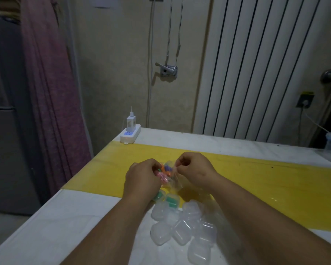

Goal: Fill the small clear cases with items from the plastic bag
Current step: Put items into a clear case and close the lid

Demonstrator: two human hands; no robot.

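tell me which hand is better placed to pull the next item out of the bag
Probably the right hand: it pinches only the plastic bag at its top edge, while the left hand grips the bag's body, steadying it.

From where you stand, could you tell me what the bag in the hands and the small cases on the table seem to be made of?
The plastic bag looks like thin, glossy clear film: it crinkles and the coloured items show through it. The small cases look like rigid, frosted translucent plastic with rounded moulded corners and soft highlights; two cases show green inside. The exact plastic can't be told.
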